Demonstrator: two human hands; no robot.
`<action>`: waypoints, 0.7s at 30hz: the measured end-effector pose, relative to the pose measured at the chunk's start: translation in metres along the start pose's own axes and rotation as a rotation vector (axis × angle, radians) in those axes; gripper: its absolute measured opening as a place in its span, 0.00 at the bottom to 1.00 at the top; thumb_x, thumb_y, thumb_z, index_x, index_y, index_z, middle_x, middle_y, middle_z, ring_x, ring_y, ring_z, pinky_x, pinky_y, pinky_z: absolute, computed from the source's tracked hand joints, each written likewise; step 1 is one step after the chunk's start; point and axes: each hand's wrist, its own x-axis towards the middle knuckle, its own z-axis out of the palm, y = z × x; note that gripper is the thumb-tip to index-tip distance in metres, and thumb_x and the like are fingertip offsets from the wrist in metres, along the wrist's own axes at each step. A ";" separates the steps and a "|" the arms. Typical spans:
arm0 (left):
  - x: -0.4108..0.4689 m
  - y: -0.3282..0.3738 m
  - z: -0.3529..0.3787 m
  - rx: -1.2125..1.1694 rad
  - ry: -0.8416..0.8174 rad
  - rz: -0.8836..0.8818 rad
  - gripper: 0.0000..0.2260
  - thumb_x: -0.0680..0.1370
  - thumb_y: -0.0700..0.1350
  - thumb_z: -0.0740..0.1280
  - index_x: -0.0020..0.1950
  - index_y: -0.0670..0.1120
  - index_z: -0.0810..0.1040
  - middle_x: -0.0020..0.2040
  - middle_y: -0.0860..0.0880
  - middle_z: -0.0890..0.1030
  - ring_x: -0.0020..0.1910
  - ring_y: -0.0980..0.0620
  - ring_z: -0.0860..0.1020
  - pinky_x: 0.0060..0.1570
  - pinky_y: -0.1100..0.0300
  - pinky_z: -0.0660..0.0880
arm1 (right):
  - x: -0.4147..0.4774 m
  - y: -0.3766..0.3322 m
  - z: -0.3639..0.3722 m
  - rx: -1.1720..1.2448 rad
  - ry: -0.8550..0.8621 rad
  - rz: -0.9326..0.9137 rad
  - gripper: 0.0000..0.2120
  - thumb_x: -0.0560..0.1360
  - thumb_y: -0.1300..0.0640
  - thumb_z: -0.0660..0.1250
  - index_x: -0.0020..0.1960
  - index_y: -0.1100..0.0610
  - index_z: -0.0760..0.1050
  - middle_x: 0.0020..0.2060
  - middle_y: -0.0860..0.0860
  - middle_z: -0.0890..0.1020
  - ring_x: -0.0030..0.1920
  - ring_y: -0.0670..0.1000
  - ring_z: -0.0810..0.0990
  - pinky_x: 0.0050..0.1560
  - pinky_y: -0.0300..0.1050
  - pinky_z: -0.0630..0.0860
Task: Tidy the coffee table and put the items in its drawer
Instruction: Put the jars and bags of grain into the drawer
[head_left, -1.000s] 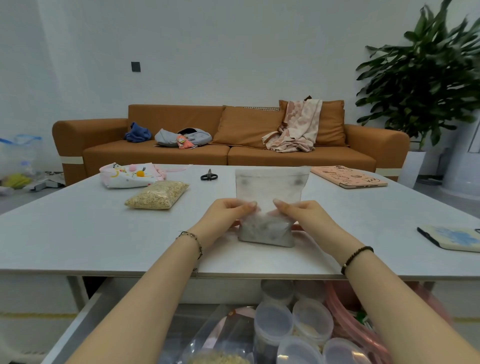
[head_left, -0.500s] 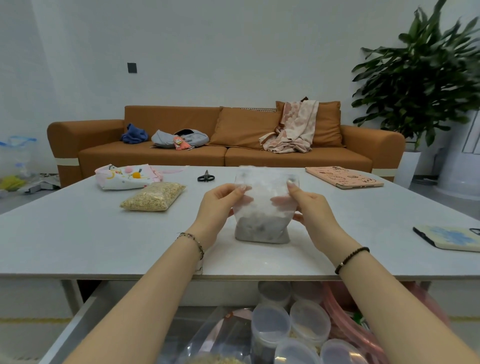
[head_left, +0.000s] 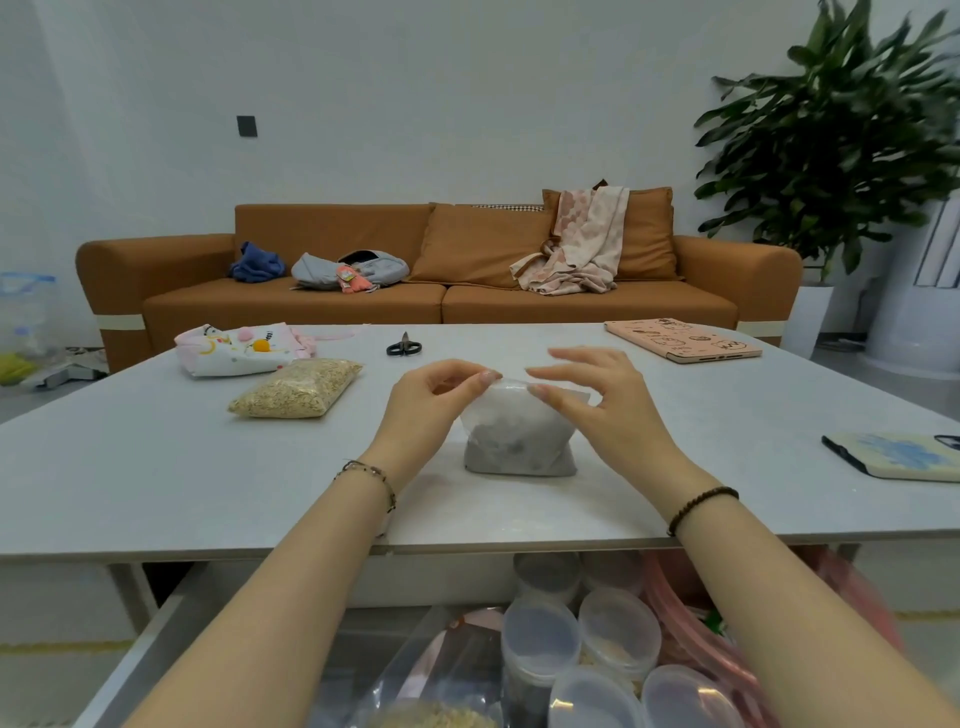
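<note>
So we're at the seal-it-up stage with the grey-filled zip bag (head_left: 519, 441), which sits on the coffee table (head_left: 156, 467) close to the near edge, right above the open drawer (head_left: 150, 649).

Both hands are on the bag's top strip and nearly touching each other. The left hand (head_left: 441, 395) pinches it between thumb and fingertip. The right hand (head_left: 597, 400) does the same just beside it, with its other fingers fanned out.

Our take on doing this well:
- Start the pinch in the middle, like now.
- Slide outward to each corner so the track clicks shut the whole way.
- Squeeze a bit of air out first (a puffy bag is a pain to fit among the tubs (head_left: 540, 634) already in the drawer).
- Don't lift it by the strip until we're sure it's closed, or grey stuff goes everywhere.

Orientation-wise, the bag stands upright on its filled bottom with the mouth pointing up. The seal line, its long axis as far as we can judge, runs left to right, roughly parallel to the table's front edge. The clear upper half looks slack, so we can't tell if it leans.

The oat bag (head_left: 298, 389), scissors (head_left: 403, 346) and pink pouch (head_left: 234, 351) wait farther back.
</note>
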 end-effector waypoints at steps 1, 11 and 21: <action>0.000 -0.001 -0.002 0.015 -0.031 0.004 0.06 0.76 0.53 0.72 0.50 0.53 0.86 0.48 0.56 0.85 0.51 0.57 0.81 0.52 0.65 0.74 | -0.001 0.002 0.001 -0.030 -0.054 0.011 0.18 0.70 0.32 0.64 0.56 0.36 0.80 0.62 0.38 0.79 0.68 0.44 0.68 0.70 0.59 0.65; 0.001 -0.017 -0.011 0.210 -0.081 -0.024 0.09 0.72 0.56 0.75 0.50 0.55 0.84 0.52 0.48 0.75 0.52 0.53 0.75 0.54 0.62 0.70 | -0.001 -0.004 0.000 0.122 -0.092 0.120 0.03 0.75 0.53 0.73 0.45 0.45 0.83 0.48 0.42 0.80 0.57 0.45 0.76 0.51 0.30 0.69; -0.002 -0.011 -0.002 0.004 -0.113 -0.086 0.07 0.76 0.52 0.72 0.48 0.52 0.86 0.48 0.54 0.86 0.52 0.58 0.81 0.55 0.64 0.74 | 0.000 0.000 -0.001 0.409 -0.121 0.187 0.07 0.74 0.53 0.75 0.52 0.49 0.85 0.46 0.45 0.86 0.51 0.43 0.83 0.48 0.36 0.77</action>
